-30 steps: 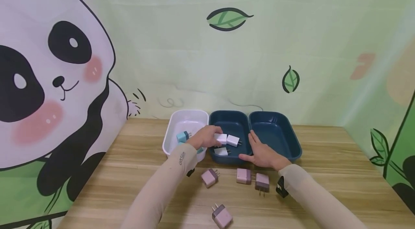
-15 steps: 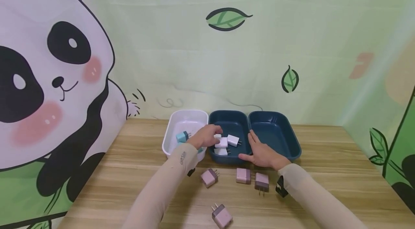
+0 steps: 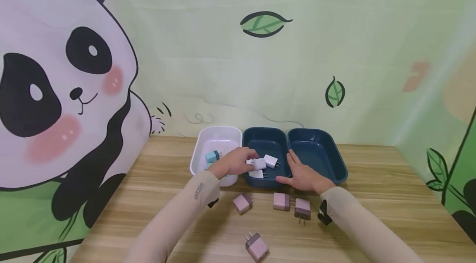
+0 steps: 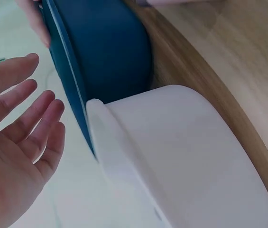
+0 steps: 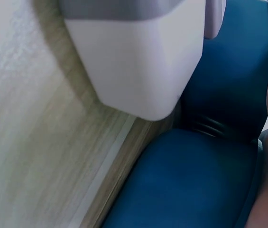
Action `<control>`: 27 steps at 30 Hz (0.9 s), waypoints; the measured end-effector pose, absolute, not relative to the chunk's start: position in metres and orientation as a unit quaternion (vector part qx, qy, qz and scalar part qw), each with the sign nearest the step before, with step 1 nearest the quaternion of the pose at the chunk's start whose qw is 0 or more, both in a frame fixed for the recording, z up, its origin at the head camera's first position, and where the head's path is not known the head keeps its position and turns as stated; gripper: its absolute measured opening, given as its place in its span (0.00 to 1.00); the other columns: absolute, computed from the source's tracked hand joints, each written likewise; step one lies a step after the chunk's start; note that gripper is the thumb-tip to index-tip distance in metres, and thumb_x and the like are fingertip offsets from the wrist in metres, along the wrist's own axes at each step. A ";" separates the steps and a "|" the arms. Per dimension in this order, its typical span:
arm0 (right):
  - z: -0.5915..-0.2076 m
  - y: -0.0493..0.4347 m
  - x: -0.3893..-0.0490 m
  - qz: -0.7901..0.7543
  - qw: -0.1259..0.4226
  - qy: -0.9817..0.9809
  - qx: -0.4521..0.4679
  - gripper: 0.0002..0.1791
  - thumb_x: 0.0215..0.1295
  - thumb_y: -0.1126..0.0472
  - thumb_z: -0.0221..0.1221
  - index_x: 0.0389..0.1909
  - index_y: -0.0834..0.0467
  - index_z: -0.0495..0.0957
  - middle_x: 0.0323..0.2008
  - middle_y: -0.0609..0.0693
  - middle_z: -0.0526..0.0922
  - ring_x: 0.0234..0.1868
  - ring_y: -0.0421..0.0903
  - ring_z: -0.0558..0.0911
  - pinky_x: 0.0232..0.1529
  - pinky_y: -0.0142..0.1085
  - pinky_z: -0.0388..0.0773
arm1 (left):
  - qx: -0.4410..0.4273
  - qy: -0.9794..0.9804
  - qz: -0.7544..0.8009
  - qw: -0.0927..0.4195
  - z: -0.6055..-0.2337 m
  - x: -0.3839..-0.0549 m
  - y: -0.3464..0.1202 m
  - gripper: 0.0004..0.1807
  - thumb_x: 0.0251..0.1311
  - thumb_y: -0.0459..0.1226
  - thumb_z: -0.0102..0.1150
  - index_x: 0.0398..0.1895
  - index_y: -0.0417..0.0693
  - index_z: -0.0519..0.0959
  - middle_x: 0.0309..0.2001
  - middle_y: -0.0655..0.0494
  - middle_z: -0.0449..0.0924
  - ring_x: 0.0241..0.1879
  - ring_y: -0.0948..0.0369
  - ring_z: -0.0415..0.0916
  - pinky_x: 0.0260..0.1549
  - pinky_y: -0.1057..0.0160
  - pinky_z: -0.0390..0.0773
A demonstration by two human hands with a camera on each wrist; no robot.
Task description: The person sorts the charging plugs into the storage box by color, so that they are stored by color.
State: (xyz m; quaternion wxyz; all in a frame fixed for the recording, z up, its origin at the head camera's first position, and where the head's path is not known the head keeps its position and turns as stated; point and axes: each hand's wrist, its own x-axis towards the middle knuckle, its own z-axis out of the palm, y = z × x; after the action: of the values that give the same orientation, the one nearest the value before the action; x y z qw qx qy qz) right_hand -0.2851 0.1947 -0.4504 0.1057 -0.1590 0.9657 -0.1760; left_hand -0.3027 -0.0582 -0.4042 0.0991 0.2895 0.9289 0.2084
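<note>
My left hand (image 3: 238, 161) hovers above the left edge of the middle blue tray (image 3: 265, 131). In the left wrist view its fingers (image 4: 50, 118) are loosely bent, with nothing between them. Several white plug chargers lie in that tray, among them one charger (image 3: 259, 164) just beside my fingertips and another charger (image 3: 271, 161) to its right. My right hand (image 3: 303, 175) rests with extended fingers on the adjoining rims of the middle and right blue trays, thumb at the front of the middle one. The right tray (image 3: 316, 153) has nothing visible inside.
At the left, a white tray (image 3: 219, 132) holds turquoise chargers (image 3: 212, 156), partly hidden by my left arm. Several pink chargers lie on the wooden table (image 3: 178, 151) in front, including one pink charger (image 3: 257, 247) nearest me. A panda-printed cloth (image 3: 208, 48) hangs behind.
The white charger under my left fingers has dropped and turned among the others, and the left hand is free of it. My right hand keeps its place on the rims.
</note>
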 end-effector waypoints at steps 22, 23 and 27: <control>-0.437 0.243 -0.267 -0.148 -0.067 0.966 -0.199 0.42 0.64 0.39 0.54 0.65 0.68 0.63 0.68 0.66 0.57 0.66 0.65 0.57 0.61 0.59 0.57 | 0.387 0.897 0.171 0.131 -0.423 -0.244 -0.081 0.20 0.57 0.37 0.64 0.54 0.48 0.78 0.52 0.57 0.77 0.52 0.60 0.73 0.53 0.64 0.71; -0.437 0.249 -0.264 -0.147 -0.073 0.967 -0.197 0.42 0.64 0.39 0.54 0.64 0.69 0.63 0.67 0.66 0.57 0.66 0.65 0.57 0.61 0.60 0.56 | 0.389 0.895 0.170 0.135 -0.425 -0.243 -0.083 0.20 0.56 0.37 0.64 0.54 0.47 0.78 0.52 0.58 0.77 0.52 0.60 0.73 0.53 0.64 0.71; -0.440 0.269 -0.255 -0.147 -0.084 0.967 -0.189 0.44 0.63 0.38 0.55 0.63 0.72 0.62 0.66 0.70 0.58 0.65 0.68 0.56 0.61 0.62 0.53 | 0.396 0.888 0.174 0.154 -0.431 -0.239 -0.088 0.23 0.55 0.39 0.65 0.56 0.47 0.76 0.54 0.58 0.76 0.52 0.64 0.71 0.53 0.64 0.71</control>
State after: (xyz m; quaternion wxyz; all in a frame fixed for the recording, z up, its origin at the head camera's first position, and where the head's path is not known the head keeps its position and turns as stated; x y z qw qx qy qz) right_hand -0.2546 0.2687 -0.4396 -0.0837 -0.1892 0.9672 -0.1472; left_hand -0.2394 -0.0885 -0.4311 0.1545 0.3964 0.8881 0.1739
